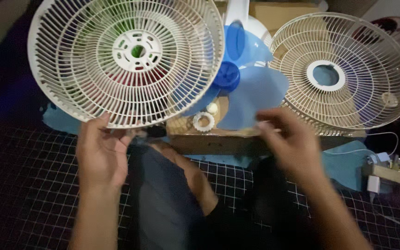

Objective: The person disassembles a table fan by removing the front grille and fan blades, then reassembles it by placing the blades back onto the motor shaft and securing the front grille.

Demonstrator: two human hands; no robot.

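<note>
My left hand [99, 150] grips the lower rim of a round white rear fan grille [126, 60] and holds it up, tilted toward me. My right hand [292, 143] is blurred, fingers apart, reaching toward the edge of a blue fan blade [255, 90] without a clear hold on it. The blade lies on a cardboard box [218, 139], beside a small white ring nut [203, 121] and a small white cap [212, 108]. A second white front grille [343, 74] leans at the right behind my right hand.
A dark checked cloth [24, 185] covers the floor under my legs. Light blue fabric [348, 164] lies at the right, with a white charger and cable [376, 183] and a small box [399, 176]. The white fan body [237, 14] stands behind the blade.
</note>
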